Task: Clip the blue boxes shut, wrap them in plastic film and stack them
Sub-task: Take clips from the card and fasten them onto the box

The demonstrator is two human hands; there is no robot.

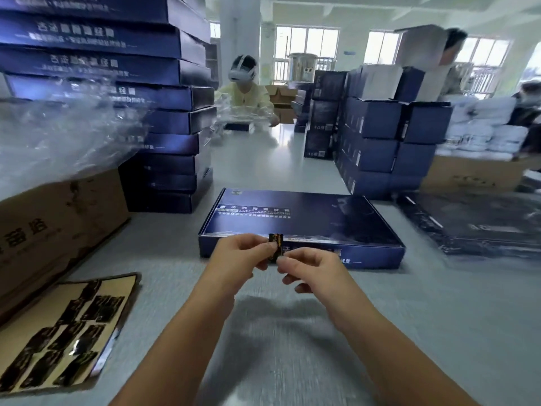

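Note:
A flat blue box (304,221) lies closed on the grey table right in front of me. Just before its near edge, my left hand (243,253) and my right hand (307,268) together pinch a small black-and-gold clip (275,247), held upright between the fingertips. To the left rises a tall stack of blue boxes (164,118), with loose plastic film (64,133) bunched in front of it. At the near left lies a brown card (64,332) carrying several more black clips.
A brown carton (52,227) stands at the left. Stacks of smaller blue boxes (389,136) stand at the back right, and a wrapped dark box (474,221) lies to the right. A person in a headset works at the table's far end, and others stand at the right.

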